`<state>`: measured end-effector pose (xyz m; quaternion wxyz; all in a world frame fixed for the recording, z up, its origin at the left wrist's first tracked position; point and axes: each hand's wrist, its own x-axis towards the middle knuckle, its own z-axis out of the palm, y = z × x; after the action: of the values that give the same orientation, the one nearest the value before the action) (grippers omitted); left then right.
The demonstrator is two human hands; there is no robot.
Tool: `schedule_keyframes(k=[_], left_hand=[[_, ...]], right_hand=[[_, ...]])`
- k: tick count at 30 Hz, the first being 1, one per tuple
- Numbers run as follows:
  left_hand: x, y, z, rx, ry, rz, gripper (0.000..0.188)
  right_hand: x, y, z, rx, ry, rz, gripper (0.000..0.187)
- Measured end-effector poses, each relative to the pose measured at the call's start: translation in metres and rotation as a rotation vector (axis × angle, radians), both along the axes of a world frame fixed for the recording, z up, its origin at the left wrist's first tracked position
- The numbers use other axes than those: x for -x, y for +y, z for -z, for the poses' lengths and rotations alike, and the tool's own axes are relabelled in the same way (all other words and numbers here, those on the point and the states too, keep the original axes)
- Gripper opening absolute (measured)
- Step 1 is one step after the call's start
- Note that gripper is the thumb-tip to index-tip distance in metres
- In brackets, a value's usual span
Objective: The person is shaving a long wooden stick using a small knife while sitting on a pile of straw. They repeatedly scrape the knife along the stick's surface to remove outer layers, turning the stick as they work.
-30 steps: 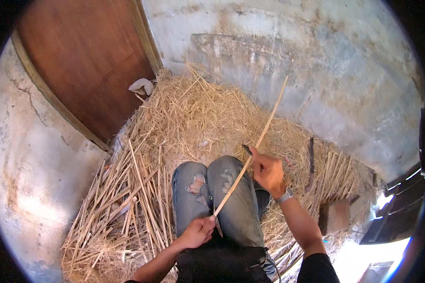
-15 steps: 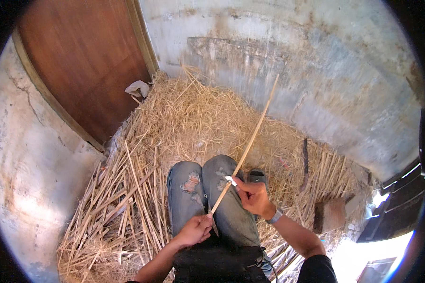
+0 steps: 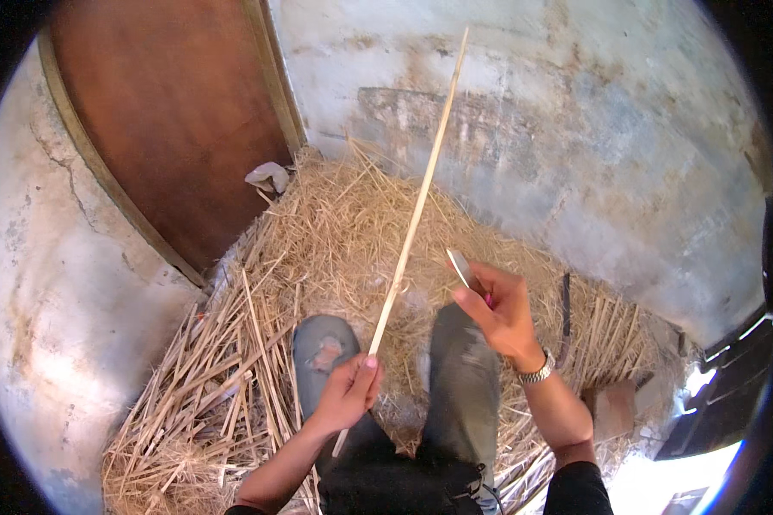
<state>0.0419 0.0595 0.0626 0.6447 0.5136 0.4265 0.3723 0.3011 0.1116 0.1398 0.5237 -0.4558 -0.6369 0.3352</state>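
Observation:
A long, thin, pale bamboo strip point(image 3: 416, 210) slants up and away across the middle, its far tip in front of the wall. Close to its lower end, my left hand point(image 3: 349, 395) is closed around it, and a short piece sticks out below the fist. My right hand point(image 3: 505, 313) grips a small knife point(image 3: 461, 268) with a bright blade pointing up and left; a bit of pink shows by the fingers. The blade is apart from the strip, to its right. Most of the handle is hidden in the palm.
My knees in worn jeans point(image 3: 465, 369) stand spread apart below. Curly shavings point(image 3: 343, 215) cover the floor ahead, and a heap of strips point(image 3: 223, 369) lies at left. A brick point(image 3: 614, 410) sits at right. A brown door point(image 3: 163, 112) and a stained wall point(image 3: 567, 146) enclose the corner.
The knife has come off the strip and moved right and up with my right hand. My left hand has raised the strip, now more upright. My knees have parted.

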Motion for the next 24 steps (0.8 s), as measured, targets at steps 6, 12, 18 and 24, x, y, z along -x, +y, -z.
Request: schedule_keyframes(k=[6, 12, 18, 24], left_hand=[[-0.024, 0.061, -0.037, -0.471, 0.332, -0.115, 0.033], [-0.032, 0.111, -0.051, -0.628, 0.437, -0.174, 0.035], [-0.026, 0.132, -0.032, -0.428, 0.390, -0.093, 0.038], [0.003, 0.178, -0.012, -0.299, 0.279, -0.370, 0.038]], right_hand=[[0.028, 0.091, -0.046, -0.203, -0.332, 0.025, 0.032], [0.025, 0.129, -0.059, -0.401, -0.481, 0.107, 0.038], [0.018, 0.155, -0.026, -0.395, -0.439, 0.082, 0.034], [0.044, 0.138, 0.002, -0.451, -0.519, -0.277, 0.029]])
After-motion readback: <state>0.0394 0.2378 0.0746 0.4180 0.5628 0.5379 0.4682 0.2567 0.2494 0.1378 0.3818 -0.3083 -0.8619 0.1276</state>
